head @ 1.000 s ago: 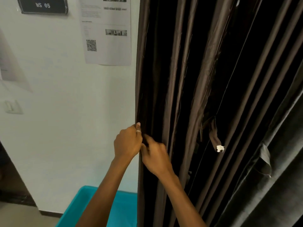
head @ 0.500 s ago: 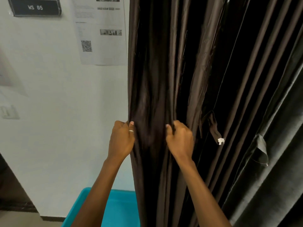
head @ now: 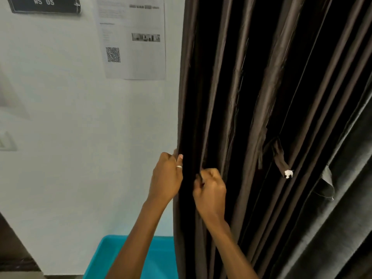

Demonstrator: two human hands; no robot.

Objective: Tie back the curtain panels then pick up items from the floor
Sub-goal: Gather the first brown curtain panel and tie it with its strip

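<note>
Grips left edge of curtain (head: 271, 77) with left hand (head: 166, 178), thumb on front. Pinches a fold just right of it with right hand (head: 210, 190), fingers curled. Hangs right of wall (head: 80, 137), teal bin (head: 161, 256) near, below hands.

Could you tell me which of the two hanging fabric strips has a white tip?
The brown strip on the brown curtain: its lower end is white. The grey strip, further right on the grey curtain, shows no white.
</note>
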